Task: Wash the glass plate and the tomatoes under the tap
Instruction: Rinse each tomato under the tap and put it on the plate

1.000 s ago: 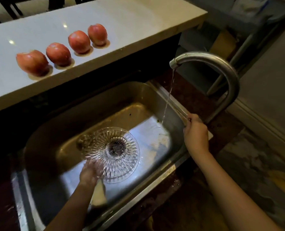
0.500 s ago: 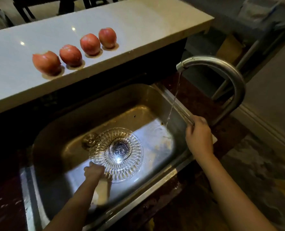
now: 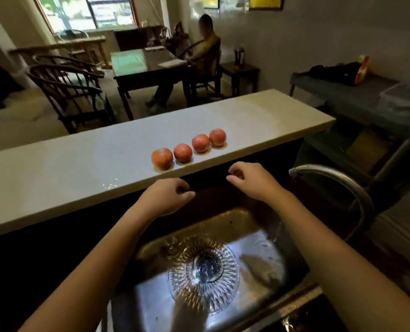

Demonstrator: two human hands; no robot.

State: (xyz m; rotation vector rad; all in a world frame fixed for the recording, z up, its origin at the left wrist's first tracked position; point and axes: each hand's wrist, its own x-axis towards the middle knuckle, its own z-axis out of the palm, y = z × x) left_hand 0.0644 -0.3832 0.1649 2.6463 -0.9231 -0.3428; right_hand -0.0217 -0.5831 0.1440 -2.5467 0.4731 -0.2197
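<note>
The long pale stone counter ledge (image 3: 79, 168) runs across in front of me, slanting up toward the right, and below it sits the rectangular stainless-steel sink basin (image 3: 266, 279) with a wet, shining floor. Inside the basin lies the round cut-glass plate (image 3: 203, 271), flat on the bottom with its ribbed face up; being round it has no long axis, and its dark centre lies directly on the sink floor. To the right, the curved brushed-metal tap (image 3: 338, 185) arches over the basin's right rim with its spout pointing left toward me; I cannot make out clearly whether water is running from it. On the ledge, four red round tomatoes (image 3: 189, 149) stand in a row that follows the ledge's long line, nearly touching one another, each in a small damp patch, well apart from the plate below. My left hand (image 3: 165, 196) hangs above the sink's far edge with fingers loosely curled and nothing in it. My right hand (image 3: 249, 180) hovers just beside it, nearer the tomatoes, fingers likewise bent inward and empty. Neither hand touches the ledge or the fruit.
</note>
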